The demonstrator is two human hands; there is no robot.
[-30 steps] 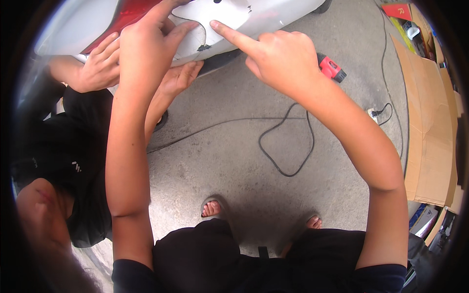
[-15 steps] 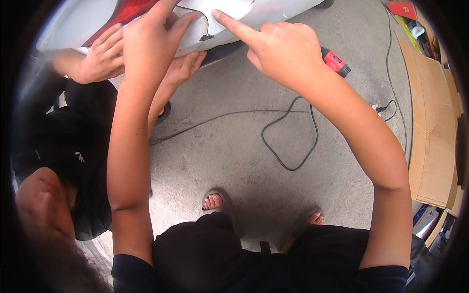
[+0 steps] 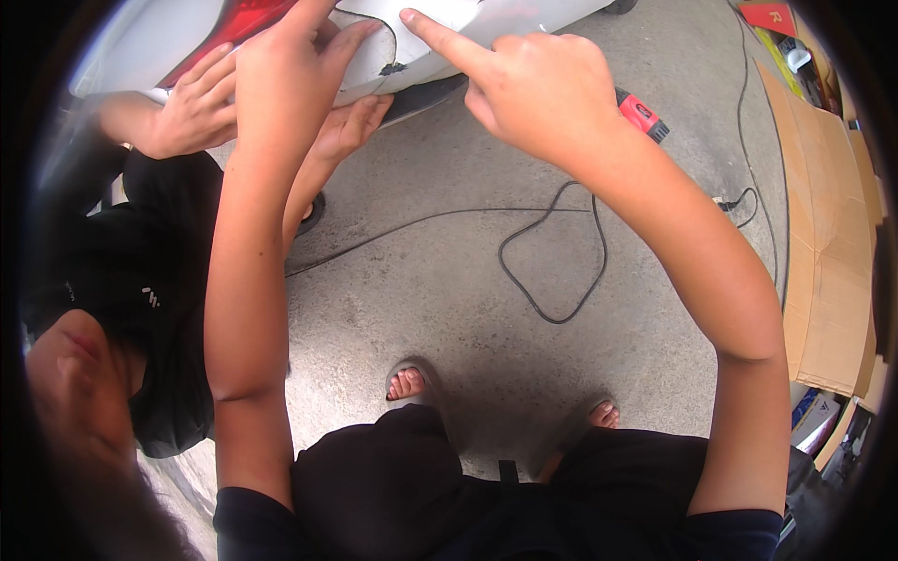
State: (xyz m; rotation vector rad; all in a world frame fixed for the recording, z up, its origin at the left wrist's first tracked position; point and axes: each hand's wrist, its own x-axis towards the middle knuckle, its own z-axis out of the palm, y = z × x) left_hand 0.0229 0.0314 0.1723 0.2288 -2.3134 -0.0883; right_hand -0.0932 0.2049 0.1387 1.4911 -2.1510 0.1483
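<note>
At the top edge, a white car bumper [image 3: 528,42] curves below a red tail light [image 3: 220,42]. A dark crack [image 3: 394,68] with a ragged black end runs through the bumper. My left hand [image 3: 285,75] is against the bumper left of the crack, thumb spread toward it; its fingertips are partly cut off by the picture's edge. Right of the crack, my right hand [image 3: 543,89] points with the index finger stretched to the white surface, the other fingers curled and nothing visible in them.
A co-worker in black crouches at the left, one hand [image 3: 192,112] by the bumper and another [image 3: 351,126] under its edge. A looped black cable [image 3: 558,322] lies on the concrete floor [image 3: 449,280]. A red and black tool [image 3: 644,116] and cardboard [image 3: 828,252] are at right.
My right index fingertip has shifted slightly up and left along the bumper. My left hand stays in nearly the same place.
</note>
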